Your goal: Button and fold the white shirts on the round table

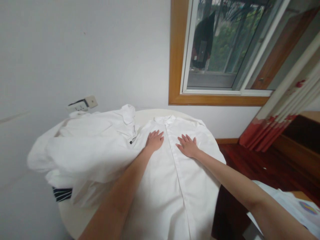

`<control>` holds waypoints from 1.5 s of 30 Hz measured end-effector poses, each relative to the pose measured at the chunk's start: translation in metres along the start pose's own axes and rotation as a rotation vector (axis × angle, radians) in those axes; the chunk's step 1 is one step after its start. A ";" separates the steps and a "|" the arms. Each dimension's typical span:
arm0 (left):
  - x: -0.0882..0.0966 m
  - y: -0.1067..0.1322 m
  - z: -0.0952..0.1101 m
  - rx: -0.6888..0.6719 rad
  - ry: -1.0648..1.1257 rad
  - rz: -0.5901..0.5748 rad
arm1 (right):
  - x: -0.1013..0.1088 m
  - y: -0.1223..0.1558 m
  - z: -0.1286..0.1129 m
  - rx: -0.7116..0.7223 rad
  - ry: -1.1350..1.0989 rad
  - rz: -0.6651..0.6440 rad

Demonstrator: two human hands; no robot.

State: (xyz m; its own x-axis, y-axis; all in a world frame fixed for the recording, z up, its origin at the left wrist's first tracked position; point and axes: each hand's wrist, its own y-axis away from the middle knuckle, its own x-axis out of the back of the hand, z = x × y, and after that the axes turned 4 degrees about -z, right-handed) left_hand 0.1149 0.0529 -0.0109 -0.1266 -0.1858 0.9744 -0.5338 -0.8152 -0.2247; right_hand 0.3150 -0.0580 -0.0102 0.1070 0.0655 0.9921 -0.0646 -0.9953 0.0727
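A white button-front shirt (172, 186) lies flat on a round white table (75, 218), its collar toward the wall. My left hand (154, 140) rests palm down on the shirt's chest, just left of the button placket, fingers stretched out. My right hand (187, 146) lies flat on the other side of the placket, fingers apart. Neither hand holds anything.
A pile of white garments (85, 150) covers the table's left side, with a dark striped piece (62, 194) under it. A wall socket (82, 104) sits behind. A wood-framed window (220, 96), red-patterned curtain (272, 126) and dark red floor (250, 163) lie right.
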 end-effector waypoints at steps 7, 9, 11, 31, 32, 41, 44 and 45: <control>-0.017 -0.006 -0.008 0.025 0.079 -0.063 | 0.030 -0.060 -0.013 0.044 -0.015 0.174; -0.015 -0.004 -0.008 0.040 0.072 -0.047 | 0.031 -0.086 -0.023 0.121 -0.040 0.183; -0.012 -0.004 -0.007 0.052 0.055 -0.067 | 0.027 -0.107 -0.034 0.148 -0.053 0.175; -0.014 -0.001 -0.009 0.026 0.049 -0.026 | 0.003 -0.138 -0.065 -0.029 -0.107 0.092; -0.014 -0.001 -0.009 0.019 0.049 -0.024 | 0.002 -0.138 -0.066 -0.033 -0.112 0.084; -0.021 -0.006 -0.014 0.199 0.061 0.027 | 0.004 -0.132 -0.051 0.019 -0.199 0.301; -0.021 -0.008 -0.020 0.215 0.089 0.065 | 0.003 -0.124 -0.032 -0.136 -0.185 0.408; -0.020 -0.009 -0.023 0.234 0.107 0.093 | 0.003 -0.120 -0.023 -0.199 -0.164 0.405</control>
State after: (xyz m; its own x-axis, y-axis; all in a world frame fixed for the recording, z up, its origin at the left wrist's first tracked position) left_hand 0.1034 0.0763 -0.0284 -0.2600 -0.2166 0.9410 -0.3102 -0.9042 -0.2938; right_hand 0.2999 0.0636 -0.0140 0.1879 -0.3528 0.9166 -0.3206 -0.9042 -0.2823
